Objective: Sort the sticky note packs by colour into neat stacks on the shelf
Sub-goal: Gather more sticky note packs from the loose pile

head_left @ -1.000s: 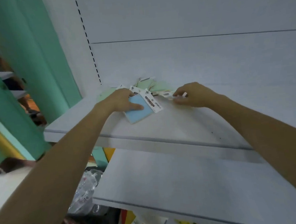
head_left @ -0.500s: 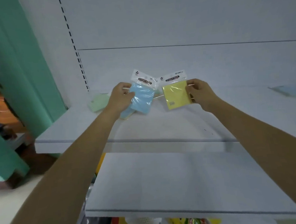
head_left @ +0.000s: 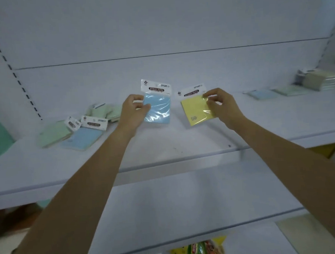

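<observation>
My left hand [head_left: 132,109] pinches the left edge of a blue sticky note pack [head_left: 158,107] and holds it upright above the white shelf [head_left: 163,144]. My right hand [head_left: 221,104] grips a yellow sticky note pack [head_left: 194,110] by its right side, tilted, also lifted off the shelf. To the left lies a loose heap: a blue pack [head_left: 85,138], a green pack [head_left: 54,133] and more green packs [head_left: 105,111] behind. At the far right of the shelf lie a blue pack [head_left: 262,94], a green pack [head_left: 290,90] and a blurred stack [head_left: 318,81].
A second white shelf [head_left: 187,208] juts out below the first. A slotted upright [head_left: 12,67] runs down the back panel at the left. A yellow and green snack bag [head_left: 201,250] lies underneath at the bottom.
Both hands lifted packs off the heap: the left raised a blue one, the right a yellow one. The view swung right, so the heap now sits at the left and far-right packs appear.
</observation>
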### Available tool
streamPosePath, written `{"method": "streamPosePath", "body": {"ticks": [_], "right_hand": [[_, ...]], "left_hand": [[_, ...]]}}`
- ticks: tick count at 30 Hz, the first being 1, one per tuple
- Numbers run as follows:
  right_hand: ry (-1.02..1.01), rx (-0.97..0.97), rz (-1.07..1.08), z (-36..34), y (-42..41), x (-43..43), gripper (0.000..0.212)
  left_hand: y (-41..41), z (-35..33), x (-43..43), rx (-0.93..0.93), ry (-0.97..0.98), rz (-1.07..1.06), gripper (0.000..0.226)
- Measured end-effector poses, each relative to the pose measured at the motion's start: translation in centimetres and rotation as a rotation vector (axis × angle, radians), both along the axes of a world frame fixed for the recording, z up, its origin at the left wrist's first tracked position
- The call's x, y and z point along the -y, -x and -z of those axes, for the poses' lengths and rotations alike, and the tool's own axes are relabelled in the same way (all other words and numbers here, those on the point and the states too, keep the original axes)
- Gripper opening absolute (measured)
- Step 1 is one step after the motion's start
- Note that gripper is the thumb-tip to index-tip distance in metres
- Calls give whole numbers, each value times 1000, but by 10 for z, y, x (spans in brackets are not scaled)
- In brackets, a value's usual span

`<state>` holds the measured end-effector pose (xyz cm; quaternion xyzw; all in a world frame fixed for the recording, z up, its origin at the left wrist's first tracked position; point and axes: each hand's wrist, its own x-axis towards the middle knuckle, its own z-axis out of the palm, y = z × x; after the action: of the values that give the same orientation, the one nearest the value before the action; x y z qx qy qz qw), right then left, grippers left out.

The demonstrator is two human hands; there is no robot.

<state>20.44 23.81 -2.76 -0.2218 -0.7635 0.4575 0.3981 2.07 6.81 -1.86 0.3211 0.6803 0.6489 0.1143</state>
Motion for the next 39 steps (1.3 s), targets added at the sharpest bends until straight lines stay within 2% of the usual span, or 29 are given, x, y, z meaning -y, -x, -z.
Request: {"method": "streamPosePath", "body": {"ticks": [6,10,13,19,26,29,33,37,39], "right_hand": [[-40,88,108,3,-88,-78,26],[44,80,91,1,-151,-131,21],[135,104,37,3,-195,-170,36],[76,160,65,0,-256,-232,46],[-65,280,125,7,-279,-292,50],[-113,303,142,9,-276,-313,50],[-158,341,119,12,-262,-334,49],[-175,330,43,14,-248,-351,48],[-195,343,5,15,-243,-360,47]], "left_hand": [[-76,-4,-88,20,-43,67,22],[-132,-3,-151,54,-58,58,20],[-169,-3,-194,79,-71,43,21],[-214,-2,-268,122,-40,4,19],[-219,-4,-340,151,4,-7,22],[-213,-2,-367,156,32,-19,32],[-205,8,-394,155,91,-54,33],[-207,14,-407,72,218,-190,54],[-205,19,-412,-4,283,-240,54]]}}
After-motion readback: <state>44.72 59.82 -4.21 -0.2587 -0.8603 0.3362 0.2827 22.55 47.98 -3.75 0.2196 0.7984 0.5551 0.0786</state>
